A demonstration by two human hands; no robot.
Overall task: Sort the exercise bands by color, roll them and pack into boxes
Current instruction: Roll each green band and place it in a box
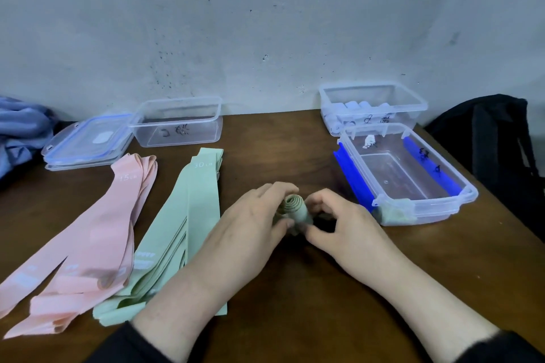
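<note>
Rolled tight into a spiral, a green band roll sits just above the brown desk near the middle, pinched between both hands. The left hand curls its fingers and thumb round the roll's left side, and the right hand grips its right side with bent fingers; both wrists end in dark sleeves at the near edge. Left of the hands lies a flat pile of green bands, unrolled, one marked "30 lb" at its far end. Further left, just beside them, lies a pile of pink bands, also flat, one marked "15 lb". Right of the hands stands a clear box with blue clips, and a green roll shows through its near wall. Behind it, against the wall, a second clear box holds pale blue rolls. At the far left of centre stands a third clear box, and stacked lids lie beside it. Blue cloth lies at the far left, and a black bag at the far right.
</note>
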